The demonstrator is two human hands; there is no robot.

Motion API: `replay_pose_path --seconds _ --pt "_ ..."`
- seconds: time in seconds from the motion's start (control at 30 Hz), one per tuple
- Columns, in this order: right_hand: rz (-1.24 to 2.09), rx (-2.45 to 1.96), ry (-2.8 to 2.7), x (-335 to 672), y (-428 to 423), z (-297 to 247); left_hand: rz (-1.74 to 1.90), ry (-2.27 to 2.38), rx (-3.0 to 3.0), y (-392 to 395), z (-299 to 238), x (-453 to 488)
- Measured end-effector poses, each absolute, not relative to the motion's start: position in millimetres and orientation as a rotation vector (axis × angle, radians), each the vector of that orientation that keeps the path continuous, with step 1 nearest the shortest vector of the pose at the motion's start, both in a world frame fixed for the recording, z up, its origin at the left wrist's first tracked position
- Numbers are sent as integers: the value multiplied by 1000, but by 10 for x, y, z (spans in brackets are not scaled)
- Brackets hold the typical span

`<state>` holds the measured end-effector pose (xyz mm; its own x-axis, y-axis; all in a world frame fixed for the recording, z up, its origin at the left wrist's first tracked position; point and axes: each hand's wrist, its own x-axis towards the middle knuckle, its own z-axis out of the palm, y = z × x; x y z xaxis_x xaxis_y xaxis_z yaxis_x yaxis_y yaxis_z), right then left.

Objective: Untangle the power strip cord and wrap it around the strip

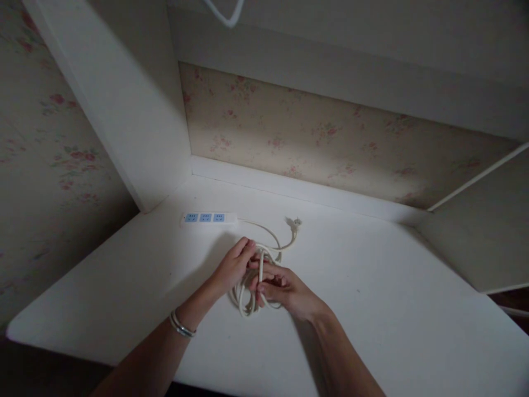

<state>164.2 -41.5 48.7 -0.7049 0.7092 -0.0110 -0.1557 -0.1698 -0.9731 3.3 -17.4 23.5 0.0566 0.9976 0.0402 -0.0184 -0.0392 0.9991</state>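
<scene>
A white power strip (209, 219) with three blue socket panels lies at the back left of the white desktop. Its off-white power cord (243, 300) runs right from the strip into a loose, tangled coil in front of me. At the upper left of the coil, my left hand (236, 264) is closed on the cord, a bangle round its wrist. My right hand (285, 286) pinches an upright strand between thumb and fingers, with more loops beneath it. Beyond both hands, the cord's plug (295, 221) rests on the desktop. Fingers partly hide the middle of the coil.
The white desktop (372, 309) meets a low back ledge (309, 190) under flowered wallpaper (289, 132). A white upright panel (152, 105) stands at the left, another panel (487, 220) at the right. A white looped thing (232, 19) hangs at the top.
</scene>
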Motion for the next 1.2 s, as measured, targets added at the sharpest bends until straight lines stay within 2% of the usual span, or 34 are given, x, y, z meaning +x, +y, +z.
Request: replay_pose_path --seconds 0.27,0.4,0.57,0.67,0.8,0.97,1.2 --pt "2212 -580 -1351 1757 -394 458 1233 1303 1382 -155 180 6" --pt "2337 -500 -1601 1808 -421 479 1205 1221 1233 -156 193 14" --pt "2251 -402 -1909 1851 -411 536 1203 1176 1090 -162 243 33" --pt "2316 -281 -2007 1894 -377 514 1167 1161 1071 -157 234 28" --pt "2359 -418 -1619 1869 -352 430 1173 1152 1116 -149 182 13" --pt "2018 -875 -1021 1728 -328 436 1214 1116 1265 -146 182 11" --pt "1959 -985 -978 1636 -332 440 1190 1029 1351 -166 236 21"
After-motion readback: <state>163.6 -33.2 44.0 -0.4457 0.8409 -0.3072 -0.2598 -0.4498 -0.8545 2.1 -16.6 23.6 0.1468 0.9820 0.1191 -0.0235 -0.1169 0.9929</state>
